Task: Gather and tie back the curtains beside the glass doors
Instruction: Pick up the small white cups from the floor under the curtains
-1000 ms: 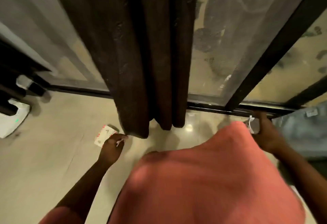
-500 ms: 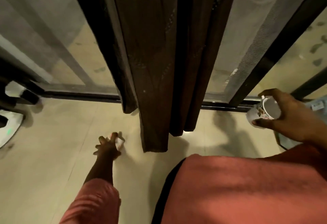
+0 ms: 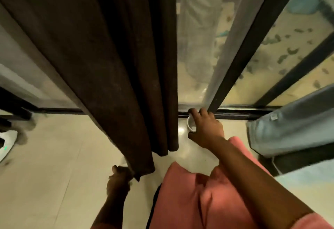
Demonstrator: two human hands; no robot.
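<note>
Pale tiled floor (image 3: 54, 174), white device (image 3: 5, 147) at left edge

Curtain (image 3: 115, 62) hangs mid-frame in front of the glass doors (image 3: 197, 47). Left hand (image 3: 118, 179) at its bottom corner, lower centre. Right hand (image 3: 206, 129) on a cup (image 3: 191, 126), just right of the curtain, by the door track (image 3: 235, 114).

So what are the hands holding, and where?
Right hand grips a white cup round its rim. Left hand holds something at the dark curtain's bottom corner; unclear what.
</note>
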